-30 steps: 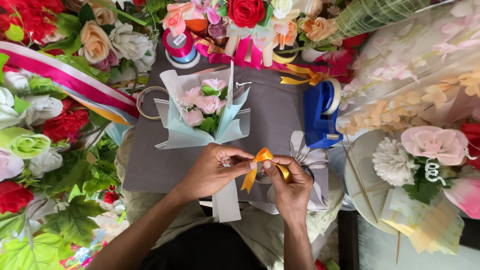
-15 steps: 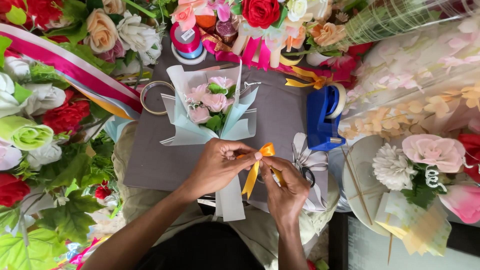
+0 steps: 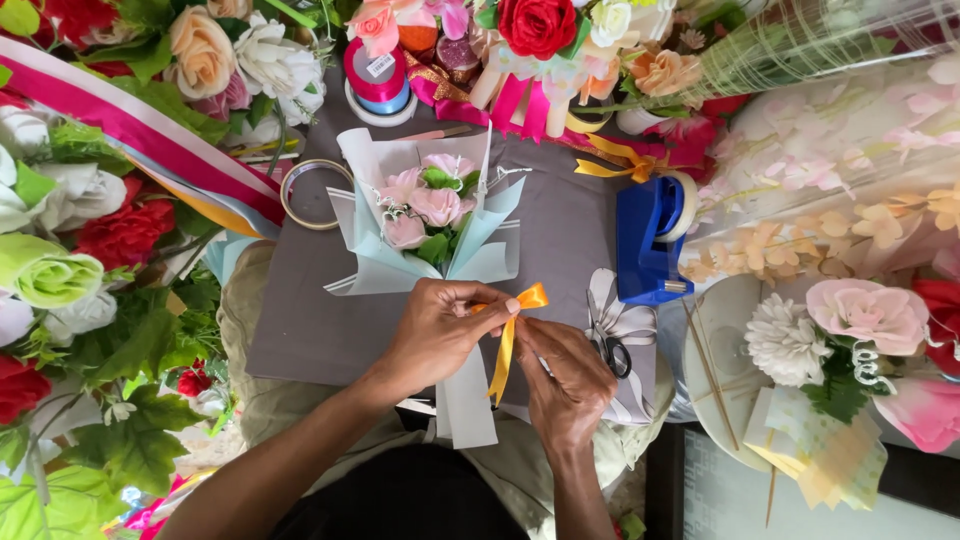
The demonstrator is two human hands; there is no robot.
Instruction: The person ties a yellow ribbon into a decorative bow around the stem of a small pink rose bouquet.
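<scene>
Below the small bouquet, near the middle of the head view, both hands worked an orange ribbon. From the left hand, at nine o'clock of the ribbon, thumb and fingertips pinched the loop at the top, apparently to keep the bow from slipping. From five o'clock, the right hand had its fingers closed on the hanging tails, seemingly drawing them taut. That ribbon sat against the bouquet's pale wrapped stem, just above the lap. At two o'clock of the hands stood a blue tape dispenser; scissors lay at three o'clock on a striped ribbon. Ribbon spools sat at twelve o'clock on the grey mat, within reach.
</scene>
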